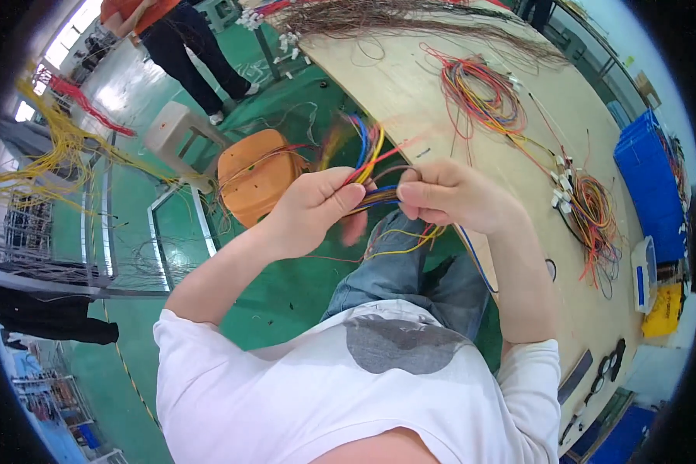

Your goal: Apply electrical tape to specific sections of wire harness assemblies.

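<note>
A bundle of thin coloured wires [380, 199], in red, yellow, blue and brown, is stretched between my two hands above my lap. My left hand [322, 203] is closed round it, thumb on top. Loose wire ends fan upward from that grip, some blurred. Close by on the right, my right hand [458, 196] pinches the same bundle between thumb and fingers, with a brown wire looping over to it. Further wires, yellow and red, hang below the right hand across my jeans [398, 255]. The palms hide part of the bundle.
The wooden table [410, 85] on my right carries coiled coloured wires [483, 97], another coil with white connectors [595, 216] and long brown wires [410, 23]. An orange stool [259, 176] and yellow wires [50, 158] are on the left. A person [182, 46] stands beyond.
</note>
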A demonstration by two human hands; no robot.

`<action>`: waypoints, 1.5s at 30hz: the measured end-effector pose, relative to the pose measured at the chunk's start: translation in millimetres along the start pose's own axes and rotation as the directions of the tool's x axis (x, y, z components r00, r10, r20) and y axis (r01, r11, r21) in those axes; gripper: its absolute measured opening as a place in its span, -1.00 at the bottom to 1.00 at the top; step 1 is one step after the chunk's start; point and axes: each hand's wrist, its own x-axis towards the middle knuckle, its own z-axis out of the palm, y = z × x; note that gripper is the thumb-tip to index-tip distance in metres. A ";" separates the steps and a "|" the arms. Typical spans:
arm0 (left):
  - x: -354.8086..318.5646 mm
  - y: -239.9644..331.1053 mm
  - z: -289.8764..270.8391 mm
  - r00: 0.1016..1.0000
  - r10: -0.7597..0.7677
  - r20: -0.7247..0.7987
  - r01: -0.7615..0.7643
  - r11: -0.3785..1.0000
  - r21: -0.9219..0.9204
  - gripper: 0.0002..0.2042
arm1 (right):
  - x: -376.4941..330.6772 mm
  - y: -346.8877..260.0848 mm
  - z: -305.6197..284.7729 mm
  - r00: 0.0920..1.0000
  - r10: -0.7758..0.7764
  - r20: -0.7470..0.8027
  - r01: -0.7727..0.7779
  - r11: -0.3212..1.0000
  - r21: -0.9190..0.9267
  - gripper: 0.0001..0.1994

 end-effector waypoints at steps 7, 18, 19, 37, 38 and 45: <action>-27.2 23.5 -11.3 0.861 -0.267 0.433 0.315 0.948 -0.041 -0.75 | -20.4 24.0 -16.0 0.914 -0.034 0.404 0.115 0.978 -0.177 -0.66; -34.6 -28.5 -80.3 0.729 -0.076 -0.680 -0.217 0.917 -0.335 -0.80 | -38.4 99.3 -33.7 0.897 0.042 -0.440 -0.248 0.872 -0.423 -0.76; -23.4 -35.5 -69.0 0.677 -0.027 -0.736 -0.121 0.982 -0.147 -0.78 | -20.0 83.4 -14.9 0.949 0.027 -0.315 -0.218 0.778 -0.589 -0.76; -52.3 -24.5 -34.7 0.922 -0.309 0.232 0.383 0.809 -0.446 -0.82 | -4.4 38.7 6.8 0.983 0.014 0.184 -0.021 0.999 0.037 -0.82; -51.7 -21.0 -36.4 0.923 -0.301 0.238 0.381 0.795 -0.473 -0.86 | -8.9 31.2 5.2 0.986 0.017 0.165 -0.025 0.999 0.043 -0.82; -73.6 -18.8 -88.0 0.923 -0.321 -0.213 0.070 0.684 -0.726 -0.80 | -45.0 63.5 -51.3 0.956 0.277 -0.093 -0.274 0.961 0.048 -0.80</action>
